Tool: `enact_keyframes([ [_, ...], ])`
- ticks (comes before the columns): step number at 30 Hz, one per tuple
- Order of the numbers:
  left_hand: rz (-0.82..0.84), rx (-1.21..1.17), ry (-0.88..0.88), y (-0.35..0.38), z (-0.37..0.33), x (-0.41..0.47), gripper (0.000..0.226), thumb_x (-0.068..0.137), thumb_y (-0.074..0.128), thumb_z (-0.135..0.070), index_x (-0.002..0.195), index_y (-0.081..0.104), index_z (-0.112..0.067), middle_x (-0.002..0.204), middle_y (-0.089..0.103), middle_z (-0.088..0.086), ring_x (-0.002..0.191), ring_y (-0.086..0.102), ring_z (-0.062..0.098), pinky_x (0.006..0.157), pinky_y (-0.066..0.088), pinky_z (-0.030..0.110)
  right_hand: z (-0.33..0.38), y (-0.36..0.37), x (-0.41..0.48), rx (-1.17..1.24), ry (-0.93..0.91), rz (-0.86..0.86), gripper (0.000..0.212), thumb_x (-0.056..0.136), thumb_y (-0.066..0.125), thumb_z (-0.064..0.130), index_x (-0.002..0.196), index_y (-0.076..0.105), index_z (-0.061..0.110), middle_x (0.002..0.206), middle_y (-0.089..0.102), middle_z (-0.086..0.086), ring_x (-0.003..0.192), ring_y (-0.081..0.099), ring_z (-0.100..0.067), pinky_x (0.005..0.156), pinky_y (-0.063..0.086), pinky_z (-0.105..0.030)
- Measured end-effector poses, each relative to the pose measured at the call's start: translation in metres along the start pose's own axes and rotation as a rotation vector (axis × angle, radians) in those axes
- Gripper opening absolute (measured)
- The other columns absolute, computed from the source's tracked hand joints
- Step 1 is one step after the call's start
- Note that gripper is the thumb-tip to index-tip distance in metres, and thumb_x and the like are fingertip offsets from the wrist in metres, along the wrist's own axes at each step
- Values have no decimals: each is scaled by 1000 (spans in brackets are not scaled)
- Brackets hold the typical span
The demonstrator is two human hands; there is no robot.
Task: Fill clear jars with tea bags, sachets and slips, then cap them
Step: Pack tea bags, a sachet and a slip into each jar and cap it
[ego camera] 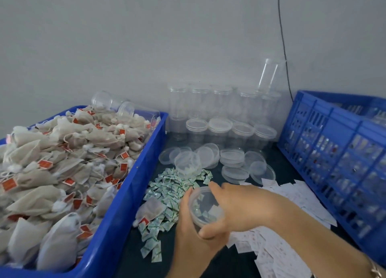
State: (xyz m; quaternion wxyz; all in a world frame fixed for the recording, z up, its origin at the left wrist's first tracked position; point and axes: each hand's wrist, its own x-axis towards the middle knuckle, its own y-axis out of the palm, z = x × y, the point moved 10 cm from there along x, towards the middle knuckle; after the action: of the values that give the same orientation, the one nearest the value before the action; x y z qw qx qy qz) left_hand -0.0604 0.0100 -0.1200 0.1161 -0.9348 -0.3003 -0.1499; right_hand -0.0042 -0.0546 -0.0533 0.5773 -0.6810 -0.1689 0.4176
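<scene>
Holding one clear round plastic jar [205,207] just above the dark surface [133,257] — left hand [186,223] wrapped round its left wall, right hand [238,206] curled over the rim from the right, both clamped on it. Jar uncapped; a few sachet-like bits and a white scrap show low inside, no tea bags in it that I can make out. Early stage, I'd judge: blue plastic tray [129,183] heaped with beige tea bags with red tags [52,162], pile of green-white sachets [167,192], white paper slips [286,200], loose clear lids [231,155] and rows of empty clear jars [200,104] by the wall all wait — a second open jar [186,162] stands at the sachet pile. Blue slatted crate [334,152] on the right holds something, can't tell if finished jars
</scene>
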Motion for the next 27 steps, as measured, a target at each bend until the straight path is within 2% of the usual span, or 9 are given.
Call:
enact_keyframes([
  [3,11,38,56,3,-2,0,88,57,81,-41,125,31,-63,120,59,-23,114,56,-4,91,45,10,10,-14,2,-5,-18,-3,57,87,27,84,96,55,36,100,56,-3,87,53,-22,61,35,-31],
  [5,-17,31,21,2,6,-1,84,56,80,-46,128,36,-50,118,59,-24,115,55,-5,93,45,11,26,-21,5,-157,-30,-101,64,87,24,84,86,57,30,90,61,-5,78,52,-22,63,32,-35],
  [9,-33,72,-5,4,22,1,72,54,77,-40,118,43,-42,110,59,-24,108,56,-9,86,42,6,35,-24,16,-175,-56,-239,51,90,42,65,89,50,15,73,48,3,65,43,-18,57,21,-32],
  [12,-36,61,-7,3,20,5,64,60,79,-36,114,45,-41,107,61,-20,106,59,-7,82,41,4,34,-23,15,-153,-129,-166,48,86,53,64,99,41,19,76,42,5,74,43,-21,56,24,-31],
  [15,-11,123,81,-3,5,1,80,52,80,-50,122,42,-46,112,58,-33,100,57,-14,77,41,0,34,-17,15,-150,-221,-30,50,80,68,57,110,40,27,92,44,5,95,45,-22,64,36,-31],
  [20,26,67,104,2,6,3,80,58,84,-37,125,42,-44,114,64,-17,106,63,1,86,52,23,39,-12,5,-166,-371,157,81,79,84,21,141,34,40,132,39,9,115,30,-17,95,47,-42],
  [22,11,36,98,2,7,3,78,61,83,-31,122,41,-54,116,62,-18,107,61,-1,89,54,28,38,-13,2,-161,-353,140,83,78,83,40,143,30,42,139,34,8,123,28,-17,98,45,-41],
  [24,9,27,109,3,7,2,76,61,82,-35,121,41,-54,116,60,-21,104,61,-3,86,53,22,30,-19,2,-119,-206,97,79,81,63,70,144,32,33,142,34,1,129,34,-21,92,43,-41],
  [27,-13,17,117,3,8,1,79,58,83,-44,125,41,-47,117,58,-25,106,59,-5,83,43,3,23,-25,4,-152,14,23,86,86,26,84,114,56,9,106,58,-7,96,59,-27,64,37,-33],
])
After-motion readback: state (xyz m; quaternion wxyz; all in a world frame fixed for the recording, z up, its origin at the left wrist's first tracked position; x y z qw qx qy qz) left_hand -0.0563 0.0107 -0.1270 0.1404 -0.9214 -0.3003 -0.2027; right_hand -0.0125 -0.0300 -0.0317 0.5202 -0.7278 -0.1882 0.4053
